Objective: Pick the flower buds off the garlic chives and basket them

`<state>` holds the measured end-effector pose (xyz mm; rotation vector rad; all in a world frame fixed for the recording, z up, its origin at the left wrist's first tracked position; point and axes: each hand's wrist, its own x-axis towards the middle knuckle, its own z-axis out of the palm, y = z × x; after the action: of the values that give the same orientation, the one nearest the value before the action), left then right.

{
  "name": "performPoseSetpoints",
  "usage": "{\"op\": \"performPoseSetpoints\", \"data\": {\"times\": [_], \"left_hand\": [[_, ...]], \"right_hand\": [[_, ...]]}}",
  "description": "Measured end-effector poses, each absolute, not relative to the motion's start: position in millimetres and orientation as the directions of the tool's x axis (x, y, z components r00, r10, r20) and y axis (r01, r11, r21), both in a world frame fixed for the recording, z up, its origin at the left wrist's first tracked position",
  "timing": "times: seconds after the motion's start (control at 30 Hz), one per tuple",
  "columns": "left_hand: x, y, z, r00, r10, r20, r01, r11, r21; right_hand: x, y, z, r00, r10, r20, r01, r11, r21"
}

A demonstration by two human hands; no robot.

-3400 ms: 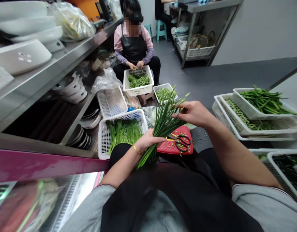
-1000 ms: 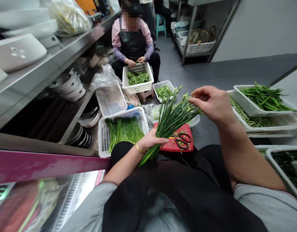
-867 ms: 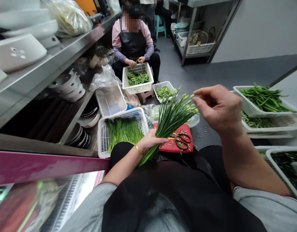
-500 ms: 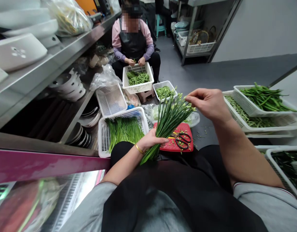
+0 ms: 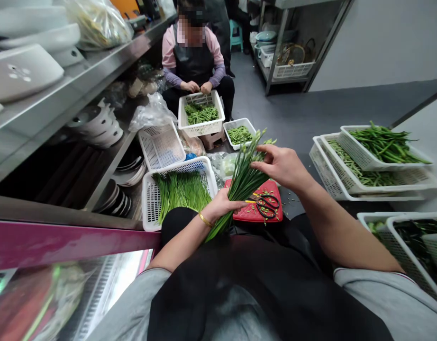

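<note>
My left hand (image 5: 219,208), with a gold bracelet at its wrist, is closed around the lower stems of a bunch of flowering chives (image 5: 242,182). The bunch tilts up and to the right, its pale buds at the top. My right hand (image 5: 284,168) has its thumb and fingers on the upper right side of the bunch, just under the buds; the fingertips are partly hidden among the stems. Below lie black-handled scissors (image 5: 268,206) on a red padded surface (image 5: 245,216) scattered with green bits. Left of it, a white basket (image 5: 214,182) holds more long green chives.
A co-worker (image 5: 193,59) sits ahead with both hands over a basket (image 5: 200,129) of green beans. A smaller bean basket (image 5: 254,128) stands beside it. Stacked vegetable baskets (image 5: 328,166) are at right. A steel shelf (image 5: 108,66) with dishes runs along the left.
My right hand has moved left and slightly down, from pinching at the bud tips to the upper stems. My left hand keeps its hold on the bunch.
</note>
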<state>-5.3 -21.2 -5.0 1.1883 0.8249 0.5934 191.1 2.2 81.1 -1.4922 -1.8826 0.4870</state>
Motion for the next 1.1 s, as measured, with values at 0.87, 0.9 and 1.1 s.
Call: {"op": "performPoseSetpoints", "data": {"times": [0.87,0.9,1.1], "left_hand": [[-6,-18,-8,0.549,0.787,-0.281,-0.013,0.344,0.939],[-6,-18,-7,0.567,0.776,-0.275,-0.005,0.338,0.941],[-8,-20,-2,0.618,0.747,-0.247,-0.005,0.318,0.948]], "right_hand": [[194,3,55,-0.075,0.945,0.319,0.481,0.314,-0.818],[195,4,57,-0.070,0.949,0.307,0.463,0.303,-0.833],[209,12,76,0.000,0.951,0.310,0.427,0.280,-0.860]]}}
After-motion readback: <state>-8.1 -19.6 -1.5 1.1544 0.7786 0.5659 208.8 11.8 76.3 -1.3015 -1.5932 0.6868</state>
